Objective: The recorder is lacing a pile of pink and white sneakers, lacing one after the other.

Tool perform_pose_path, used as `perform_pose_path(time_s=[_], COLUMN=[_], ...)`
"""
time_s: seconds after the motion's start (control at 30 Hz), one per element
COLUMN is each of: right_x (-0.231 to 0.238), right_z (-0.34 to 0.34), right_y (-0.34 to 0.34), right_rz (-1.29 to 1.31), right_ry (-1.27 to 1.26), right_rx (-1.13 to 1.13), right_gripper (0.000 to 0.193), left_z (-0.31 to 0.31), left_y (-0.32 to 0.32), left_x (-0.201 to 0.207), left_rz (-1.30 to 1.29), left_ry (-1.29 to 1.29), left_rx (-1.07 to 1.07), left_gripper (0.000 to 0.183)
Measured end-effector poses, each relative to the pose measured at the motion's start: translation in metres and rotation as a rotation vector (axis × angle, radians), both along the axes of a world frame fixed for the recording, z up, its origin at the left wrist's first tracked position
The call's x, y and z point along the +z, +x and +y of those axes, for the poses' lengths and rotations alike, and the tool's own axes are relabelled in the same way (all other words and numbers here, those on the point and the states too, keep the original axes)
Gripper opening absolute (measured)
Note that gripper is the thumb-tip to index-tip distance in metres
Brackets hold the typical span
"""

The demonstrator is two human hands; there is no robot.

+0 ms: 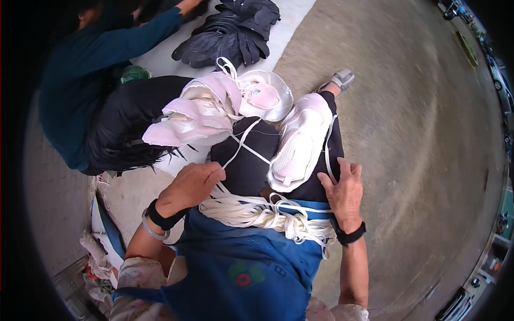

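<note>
A white-and-pink shoe upper (301,142) lies across my dark-trousered lap, with white lace threaded at it. My left hand (194,184) is closed, pinching a white shoelace (239,150) between thumb and curled fingers. To the right of the upper, my right hand (344,195) has its thumb and fingers apart. Another length of lace (327,152) hangs down into the gap between them; no grip on it shows. A thick bundle of white laces (267,216) rests at my waist over a blue apron (243,257).
More pale pink uppers (201,109) are heaped beyond my left knee. Black shoe pieces (230,35) are piled on a white surface at the far side. A person in a dark green sleeve (126,48) sits close on my left. Bare concrete floor (412,139) extends rightward.
</note>
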State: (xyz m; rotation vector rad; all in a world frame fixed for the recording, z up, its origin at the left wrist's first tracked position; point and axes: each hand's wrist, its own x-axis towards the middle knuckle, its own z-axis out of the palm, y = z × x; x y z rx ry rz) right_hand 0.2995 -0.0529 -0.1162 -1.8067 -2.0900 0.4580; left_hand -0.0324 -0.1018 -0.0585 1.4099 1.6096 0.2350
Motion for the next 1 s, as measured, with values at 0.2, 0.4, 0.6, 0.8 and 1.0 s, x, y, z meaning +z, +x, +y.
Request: perform_pose_path(time_s=[0.2,0.4,0.6,0.8,1.0], right_x=[-0.004,0.035,0.027,0.036,0.001], right_z=[-0.001,-0.041,-0.054,-0.007,0.001], right_y=[-0.002,0.01,0.081,0.006,-0.014], right_rz=[0.042,0.454,0.019,0.15,0.025], right_ry=[-0.01,-0.469,-0.458,-0.129,0.009], right_rx=[0.096,0.422,0.222,0.083,0.259], right_gripper=[0.015,0.012,0.017,0.04,0.007], left_z=[0.006,0.028,0.023,0.028,0.032], left_y=[0.01,0.016,0.015,0.027,0.035], left_x=[-0.017,-0.046,-0.032,0.004,0.021], left_rz=[0.175,0.123,0.037,-0.324,-0.511], left_ry=[0.369,0.337,0.315,0.178,0.008], left_rx=[-0.022,0.13,0.08,0.268,0.383], left_gripper=[0.025,0.021,0.008,0.006,0.021])
